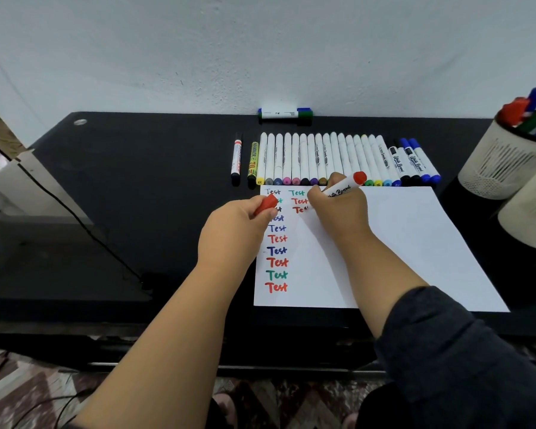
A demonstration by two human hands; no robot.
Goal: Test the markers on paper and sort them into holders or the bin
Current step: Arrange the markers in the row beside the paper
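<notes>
Head view: right hand grips red whiteboard marker, tip on paper at 12 o'clock edge. Left hand pinches red cap, at marker's 9 o'clock.

Red cap in the left hand, red-ended white marker in the right hand. White paper carries "Test" in black, green, blue and red. Black table; white-barrelled marker row with multicoloured ends; cream slotted holders far right.
</notes>
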